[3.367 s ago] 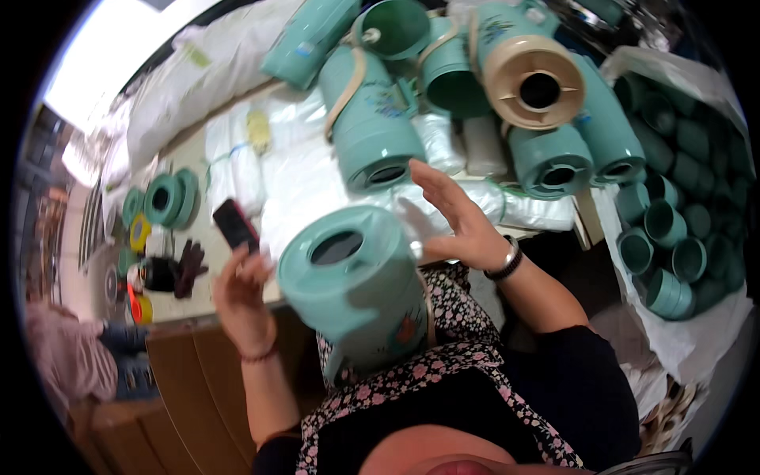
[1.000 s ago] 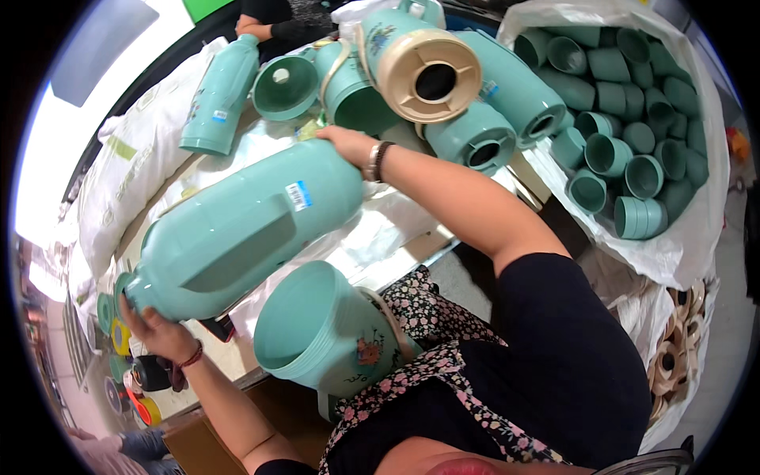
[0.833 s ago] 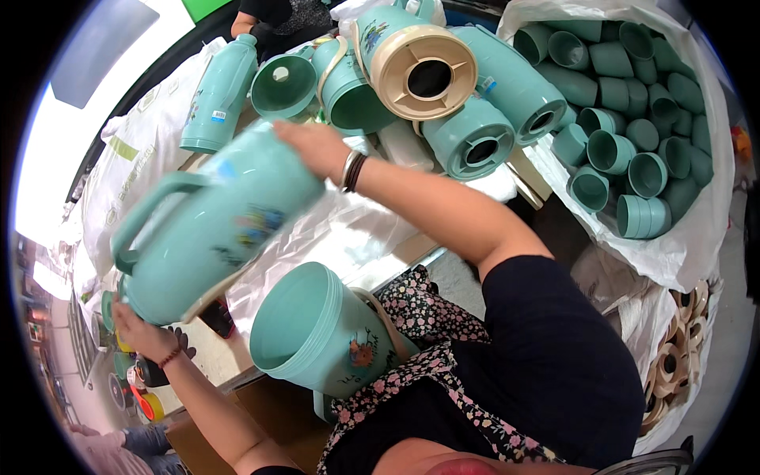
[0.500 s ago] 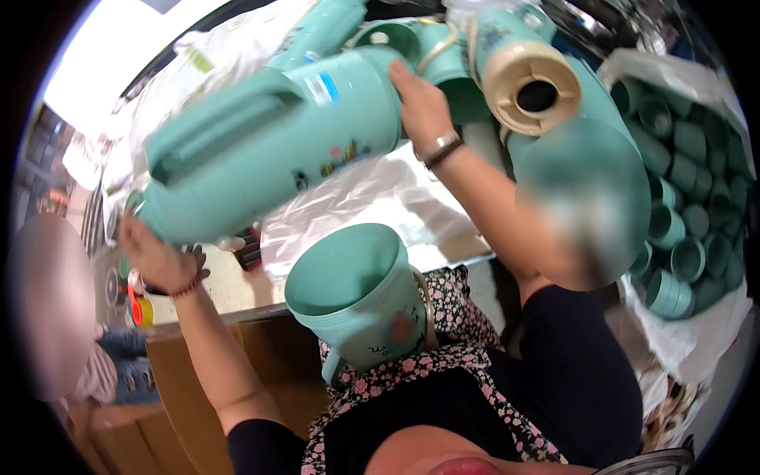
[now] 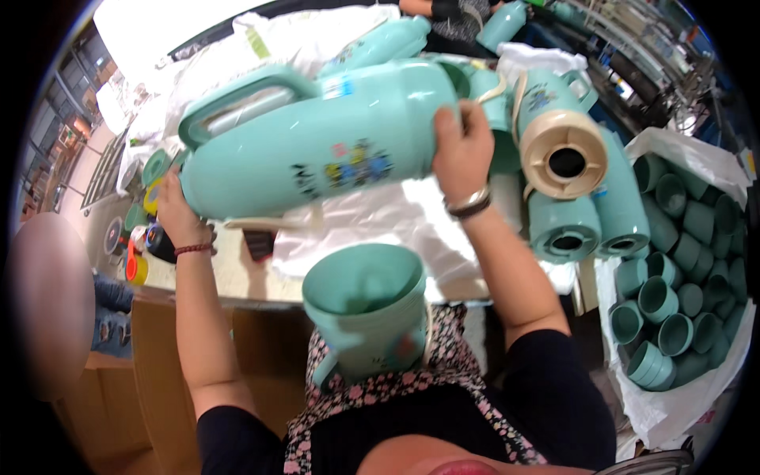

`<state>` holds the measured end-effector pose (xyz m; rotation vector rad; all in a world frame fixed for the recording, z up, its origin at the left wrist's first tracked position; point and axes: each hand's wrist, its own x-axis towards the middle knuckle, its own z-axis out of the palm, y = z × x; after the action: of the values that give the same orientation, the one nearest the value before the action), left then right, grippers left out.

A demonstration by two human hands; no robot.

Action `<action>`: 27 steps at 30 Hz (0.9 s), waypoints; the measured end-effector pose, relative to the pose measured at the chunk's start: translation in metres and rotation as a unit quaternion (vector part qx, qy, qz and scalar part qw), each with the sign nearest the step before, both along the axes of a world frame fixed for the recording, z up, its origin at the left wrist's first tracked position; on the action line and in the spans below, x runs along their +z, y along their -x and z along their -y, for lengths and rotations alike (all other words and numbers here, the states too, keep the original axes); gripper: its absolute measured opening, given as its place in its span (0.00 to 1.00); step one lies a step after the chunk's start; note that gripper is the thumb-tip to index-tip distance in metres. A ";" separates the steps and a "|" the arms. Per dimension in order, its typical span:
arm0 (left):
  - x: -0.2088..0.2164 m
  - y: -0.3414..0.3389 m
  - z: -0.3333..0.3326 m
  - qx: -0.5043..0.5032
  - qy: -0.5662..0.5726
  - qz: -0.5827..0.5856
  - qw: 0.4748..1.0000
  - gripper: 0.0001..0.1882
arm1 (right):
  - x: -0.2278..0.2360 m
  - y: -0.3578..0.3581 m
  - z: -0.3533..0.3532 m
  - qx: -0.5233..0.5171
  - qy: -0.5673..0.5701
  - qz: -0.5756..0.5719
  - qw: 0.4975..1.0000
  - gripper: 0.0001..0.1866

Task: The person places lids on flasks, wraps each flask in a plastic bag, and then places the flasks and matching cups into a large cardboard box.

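Note:
A mint-green thermos flask [image 5: 317, 150] with a loop handle on its upper side lies sideways in the air between my hands. My left hand [image 5: 179, 214] is wrapped round its narrow end, fingers partly hidden behind it. At the wide end, my right hand [image 5: 464, 154] grips the rim, thumb towards me. The flask's coloured printed picture faces me. Below it, a wide-mouthed green thermos shell [image 5: 364, 336] with a pale strap and a side handle stands upright at my lap, against my flowered apron [image 5: 404, 389].
More green flasks [image 5: 621, 206] lie at the right of the table, one with a beige ring base [image 5: 546, 154]. A white bag [image 5: 661, 419] of green cups [image 5: 657, 297] stands at far right. Cardboard boxes [image 5: 178, 372] are low left; another person's hand [image 5: 416, 6] shows at the top.
The flask has tilted closer to level and turned, bringing its printed picture into fuller view. Both hands have kept hold of it. The surroundings have shifted with my head.

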<state>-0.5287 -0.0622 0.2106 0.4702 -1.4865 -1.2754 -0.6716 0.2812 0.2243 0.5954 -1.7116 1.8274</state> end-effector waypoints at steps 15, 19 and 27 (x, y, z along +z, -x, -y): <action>0.050 -0.046 -0.070 -0.045 0.370 -0.135 0.918 0.17 | -0.022 0.055 -0.016 0.197 0.116 0.327 0.917 0.24; 0.045 -0.015 0.005 0.155 0.315 0.076 0.933 0.17 | -0.003 0.016 -0.007 0.080 0.115 0.036 0.989 0.16; -0.029 -0.010 0.118 -0.087 -0.161 0.097 0.978 0.14 | 0.008 0.006 -0.050 0.007 -0.060 -0.365 0.929 0.28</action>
<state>-0.5188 -0.1805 0.1818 0.7043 -1.5121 -1.6599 -0.6776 0.3315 0.2325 1.1652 -1.2954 1.2611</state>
